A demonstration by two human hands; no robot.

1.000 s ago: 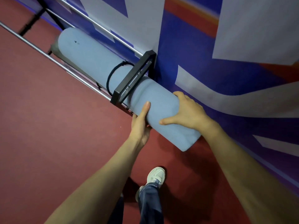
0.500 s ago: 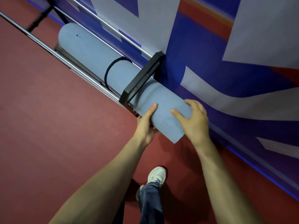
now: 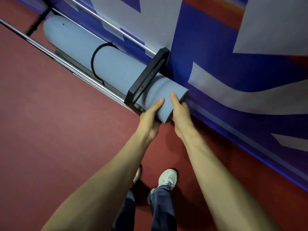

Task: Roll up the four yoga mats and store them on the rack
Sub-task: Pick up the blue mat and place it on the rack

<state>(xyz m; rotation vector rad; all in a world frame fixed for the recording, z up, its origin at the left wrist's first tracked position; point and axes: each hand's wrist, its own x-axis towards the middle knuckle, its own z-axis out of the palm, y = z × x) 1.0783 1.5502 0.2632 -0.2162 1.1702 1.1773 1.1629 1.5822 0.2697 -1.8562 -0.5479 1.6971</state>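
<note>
A rolled light-blue yoga mat [image 3: 116, 67] lies lengthwise in the rack, between the front chrome rail [image 3: 66, 60] and the wall. It passes through the rack's black end frame [image 3: 146, 77], and only a short end sticks out toward me. A black strap [image 3: 95, 64] circles the roll. My left hand [image 3: 150, 117] holds that near end from the lower left, thumb along the mat, fingers hidden beneath. My right hand [image 3: 180, 112] holds the end from the right, thumb on top. No other mats are in view.
A blue, white and red banner wall [image 3: 233, 80] runs right behind the rack. A second chrome rail [image 3: 116, 29] sits higher against the wall. Dark red floor [image 3: 58, 130] spreads to the left. My white shoe [image 3: 167, 178] stands below my arms.
The mat has slid farther into the rack through the black frame, so much less sticks out. Both hands have shifted down to its near end.
</note>
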